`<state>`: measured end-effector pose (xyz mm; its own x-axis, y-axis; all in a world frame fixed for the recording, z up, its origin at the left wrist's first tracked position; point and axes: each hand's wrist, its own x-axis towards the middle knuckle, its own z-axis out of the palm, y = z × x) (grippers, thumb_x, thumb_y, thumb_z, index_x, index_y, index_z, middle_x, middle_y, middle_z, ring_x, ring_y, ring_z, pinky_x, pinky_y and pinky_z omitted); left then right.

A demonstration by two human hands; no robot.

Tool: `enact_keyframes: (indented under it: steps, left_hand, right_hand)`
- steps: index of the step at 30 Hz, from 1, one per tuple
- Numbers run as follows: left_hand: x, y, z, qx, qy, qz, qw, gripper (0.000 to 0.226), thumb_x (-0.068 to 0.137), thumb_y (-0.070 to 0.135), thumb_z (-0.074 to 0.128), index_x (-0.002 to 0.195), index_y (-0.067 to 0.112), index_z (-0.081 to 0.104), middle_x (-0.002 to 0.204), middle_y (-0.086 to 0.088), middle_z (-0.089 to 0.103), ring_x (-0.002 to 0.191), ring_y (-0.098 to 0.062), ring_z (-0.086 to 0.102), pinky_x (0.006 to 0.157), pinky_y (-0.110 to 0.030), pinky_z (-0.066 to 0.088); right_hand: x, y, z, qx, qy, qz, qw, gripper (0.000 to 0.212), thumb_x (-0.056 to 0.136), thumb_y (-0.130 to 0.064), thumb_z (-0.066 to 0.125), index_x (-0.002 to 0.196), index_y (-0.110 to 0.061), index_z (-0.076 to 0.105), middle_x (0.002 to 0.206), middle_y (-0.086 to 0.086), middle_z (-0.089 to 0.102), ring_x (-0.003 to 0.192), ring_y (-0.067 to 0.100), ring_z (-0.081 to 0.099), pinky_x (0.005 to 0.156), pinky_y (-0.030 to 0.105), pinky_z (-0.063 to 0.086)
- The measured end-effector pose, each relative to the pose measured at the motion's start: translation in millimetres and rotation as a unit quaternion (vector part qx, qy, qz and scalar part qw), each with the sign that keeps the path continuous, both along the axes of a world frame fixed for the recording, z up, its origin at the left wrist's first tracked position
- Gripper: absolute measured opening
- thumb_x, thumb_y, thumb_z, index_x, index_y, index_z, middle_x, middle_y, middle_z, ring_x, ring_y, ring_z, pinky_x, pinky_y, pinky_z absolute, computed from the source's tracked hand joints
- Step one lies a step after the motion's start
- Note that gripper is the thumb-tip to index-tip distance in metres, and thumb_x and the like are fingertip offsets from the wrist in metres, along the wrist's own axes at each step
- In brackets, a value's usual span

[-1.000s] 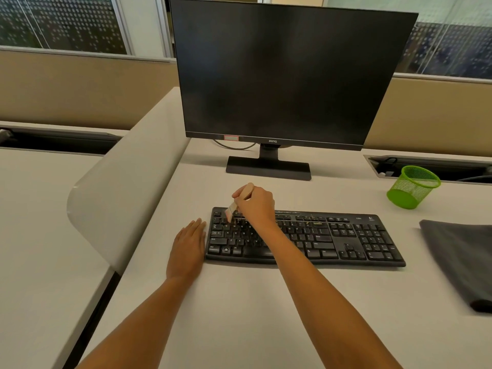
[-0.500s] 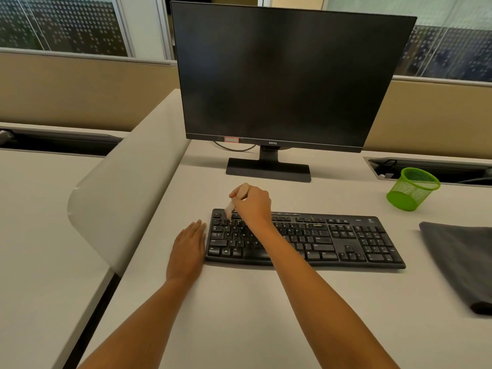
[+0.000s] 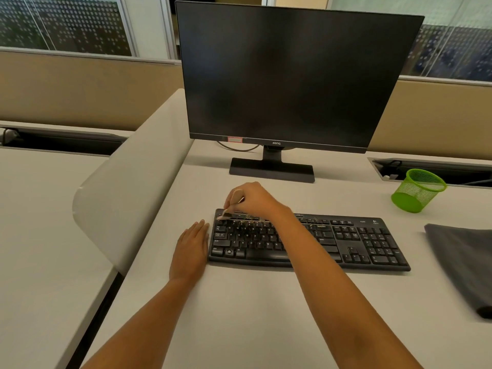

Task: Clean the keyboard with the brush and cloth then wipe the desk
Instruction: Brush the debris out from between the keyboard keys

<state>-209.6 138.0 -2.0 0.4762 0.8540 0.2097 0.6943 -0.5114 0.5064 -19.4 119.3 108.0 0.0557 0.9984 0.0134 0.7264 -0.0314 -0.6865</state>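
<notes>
The right hand, pinching the brush, now works farther back, on the keyboard far-left top row; the left hand stays flat beside it. Brushing looks barely begun; the cloth lies untouched at right.

- The brush is blurred at its bristle end; the right hand covers most of its handle
- The right forearm hides the middle keys of the keyboard
- The grey cloth runs off the right edge
- Key legends on the number pad are too small to read
</notes>
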Motion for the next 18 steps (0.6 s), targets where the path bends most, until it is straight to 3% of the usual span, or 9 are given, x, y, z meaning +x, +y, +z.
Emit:
enact_keyframes:
  steps: [4, 10, 14, 18]
  left_hand:
    - [0.2, 0.3, -1.2, 0.004, -0.001, -0.001, 1.0, 0.039, 0.102, 0.021, 0.033, 0.139, 0.013, 0.044, 0.146, -0.004, 0.039, 0.137, -0.018, 0.03, 0.112, -0.026, 0.014]
    - [0.4, 0.0, -1.1, 0.0, -0.002, 0.0, 1.0, 0.04, 0.102, 0.023, 0.032, 0.139, 0.014, 0.043, 0.147, -0.003, 0.039, 0.137, -0.017, 0.029, 0.113, -0.028, 0.016]
    - [-0.2, 0.3, -1.0, -0.005, -0.009, -0.003, 1.0, 0.04, 0.102, 0.027, 0.031, 0.139, 0.019, 0.043, 0.146, -0.001, 0.04, 0.137, -0.018, 0.03, 0.112, -0.03, 0.017]
    - [-0.7, 1.3, -2.9, -0.006, -0.004, -0.003, 1.0, 0.04, 0.102, 0.026, 0.031, 0.139, 0.017, 0.043, 0.146, -0.002, 0.04, 0.137, -0.018, 0.03, 0.113, -0.03, 0.016]
  right_hand:
    - [29.1, -5.2, 12.5, -0.082, -0.009, -0.05, 0.995, 0.013, 0.078, -0.003, 0.07, 0.089, -0.01, 0.074, 0.099, 0.006, 0.071, 0.093, 0.019, 0.064, 0.082, 0.031, 0.056]
    - [2.4, -5.4, 19.3, 0.024, 0.089, 0.0, 0.996, 0.01, 0.082, -0.01, 0.071, 0.091, -0.011, 0.075, 0.094, -0.003, 0.07, 0.082, 0.005, 0.063, 0.073, 0.016, 0.054]
    - [-15.1, 1.6, 6.2, 0.011, 0.036, 0.047, 0.998, 0.012, 0.081, -0.009, 0.071, 0.091, -0.003, 0.075, 0.096, 0.001, 0.072, 0.077, -0.003, 0.059, 0.075, 0.011, 0.048]
    - [-5.1, 2.5, 0.3, -0.015, 0.025, 0.028, 0.999, 0.011, 0.08, -0.009, 0.072, 0.09, -0.006, 0.075, 0.096, 0.003, 0.072, 0.084, 0.006, 0.062, 0.078, 0.019, 0.051]
